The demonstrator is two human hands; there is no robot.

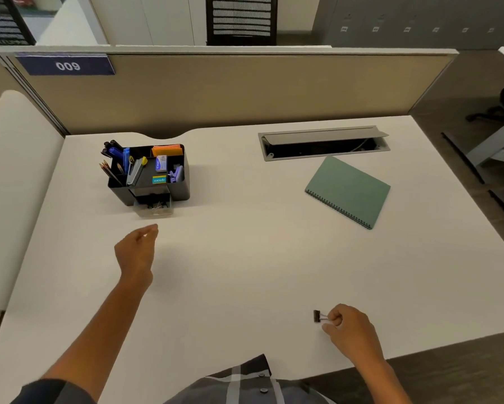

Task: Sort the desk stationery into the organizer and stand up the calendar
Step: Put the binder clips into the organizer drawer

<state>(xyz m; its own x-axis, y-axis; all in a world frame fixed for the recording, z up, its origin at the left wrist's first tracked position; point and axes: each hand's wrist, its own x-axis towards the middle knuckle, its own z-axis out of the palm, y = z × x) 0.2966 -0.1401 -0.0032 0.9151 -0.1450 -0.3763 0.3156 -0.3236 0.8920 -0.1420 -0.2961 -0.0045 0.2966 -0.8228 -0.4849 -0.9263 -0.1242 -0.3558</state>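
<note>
Nearest you, your right hand (348, 328) pinches a small black binder clip (317, 316) by its wire handles, thumb and fingers curled round them; the clip's body points left, low over the bench (245, 258) near its front edge. Further out and to the left, your left hand (137, 246) hovers with fingers gathered loosely toward the thumb; whether it holds anything I cannot tell. Just beyond it stands the black organizer (148, 173), its small clear drawer (156, 209) pulled open toward you. So the clip's destination lies well away, forward and left of your right hand, with the left hand much nearer the drawer. Far right, the green spiral-bound calendar (348, 191) lies flat.
</note>
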